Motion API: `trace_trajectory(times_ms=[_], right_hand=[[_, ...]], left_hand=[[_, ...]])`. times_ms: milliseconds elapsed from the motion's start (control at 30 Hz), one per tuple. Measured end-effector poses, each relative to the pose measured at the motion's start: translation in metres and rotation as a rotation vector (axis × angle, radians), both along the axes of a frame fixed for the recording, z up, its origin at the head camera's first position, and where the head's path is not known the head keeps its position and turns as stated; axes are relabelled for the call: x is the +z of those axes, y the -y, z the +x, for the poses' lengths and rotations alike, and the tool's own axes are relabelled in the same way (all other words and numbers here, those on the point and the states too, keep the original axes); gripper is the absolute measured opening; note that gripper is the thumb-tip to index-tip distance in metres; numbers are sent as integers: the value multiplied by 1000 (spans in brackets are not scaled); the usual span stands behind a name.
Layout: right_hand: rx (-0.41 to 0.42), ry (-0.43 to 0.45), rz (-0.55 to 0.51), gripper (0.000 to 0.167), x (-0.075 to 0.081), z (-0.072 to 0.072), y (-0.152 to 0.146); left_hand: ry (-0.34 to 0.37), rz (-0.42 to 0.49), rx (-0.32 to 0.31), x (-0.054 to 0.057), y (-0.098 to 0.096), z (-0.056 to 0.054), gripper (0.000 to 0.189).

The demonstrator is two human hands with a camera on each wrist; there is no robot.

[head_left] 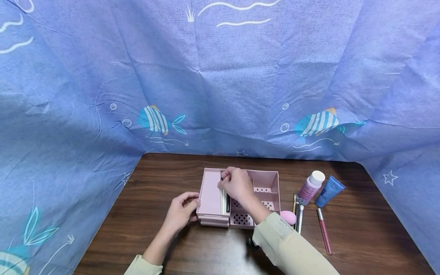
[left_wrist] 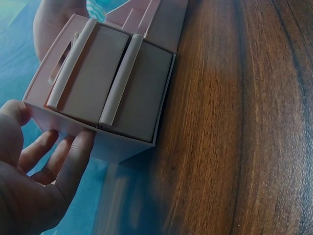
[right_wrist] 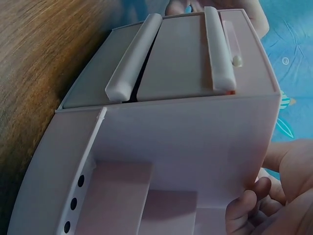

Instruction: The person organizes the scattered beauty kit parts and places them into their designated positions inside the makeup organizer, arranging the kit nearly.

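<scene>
A pink organizer stands on the table, with two closed drawers under its flat top. My left hand rests at its left side, thumb at the top edge and fingertips against the side wall. Over the top, my right hand pinches the far end of a slim dark-tipped stick; its kind is hard to tell. A pale slim stick and a black one lie along the narrow slot beside that hand. Part of the slot is hidden under the right fingers.
Divided compartments with perforated floors form the organizer's right part. Right of it lie a pink makeup sponge, several slim brushes, a white-capped bottle, a blue tube and a lip gloss tube. A fish-patterned blue cloth hangs behind.
</scene>
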State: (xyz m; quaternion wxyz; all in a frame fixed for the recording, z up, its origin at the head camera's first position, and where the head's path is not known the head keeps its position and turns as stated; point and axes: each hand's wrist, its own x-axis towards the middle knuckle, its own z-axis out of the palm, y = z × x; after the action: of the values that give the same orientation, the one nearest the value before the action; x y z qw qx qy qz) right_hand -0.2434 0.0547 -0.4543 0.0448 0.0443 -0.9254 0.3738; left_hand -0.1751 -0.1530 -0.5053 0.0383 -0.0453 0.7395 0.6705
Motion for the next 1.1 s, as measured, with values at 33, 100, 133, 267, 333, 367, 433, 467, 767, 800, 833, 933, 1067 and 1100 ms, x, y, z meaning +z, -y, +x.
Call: trace_trajectory(times_ms=[33,100,133,267,333,367,433,467,767,800,833,933,1067,1100], right_hand=[[3,-1,1,17,1,0,0],[12,3,-4,18,2,1,-1],[18,5,-8,18,2,1,-2],[41,4,-20,19,2,2,-4],[51,1,-22,18,1,2,-5],[59,-1,-17,18,1,2,-6],[76,1,-13,19,1,3,-8],[86,3,-15,19,2,4,-9],[168,45,-86,25,4,12,-22],[168,54,-93,26,5,13,-23],[168,54,-98,27,5,14,-25],[166,53,-126,27,4,19,-30],[162,62,-170,28,6,25,-36],[162,69,-180,29,7,26,-37]], left_hand=[[0,1,0,0,0,0,26],[2,4,1,1,0,0,25],[2,4,2,1,0,0,24],[3,6,3,0,-1,0,24],[1,7,3,0,-1,0,24],[1,7,3,0,-1,-1,24],[0,1,8,-1,-1,-1,24],[0,0,9,-1,0,-1,24],[5,17,-2,0,-1,0,24],[7,19,-5,1,-1,1,24],[8,20,-6,1,-1,1,24],[10,20,-4,0,0,1,25],[6,21,-4,-1,0,0,26],[8,22,-5,-1,0,0,26]])
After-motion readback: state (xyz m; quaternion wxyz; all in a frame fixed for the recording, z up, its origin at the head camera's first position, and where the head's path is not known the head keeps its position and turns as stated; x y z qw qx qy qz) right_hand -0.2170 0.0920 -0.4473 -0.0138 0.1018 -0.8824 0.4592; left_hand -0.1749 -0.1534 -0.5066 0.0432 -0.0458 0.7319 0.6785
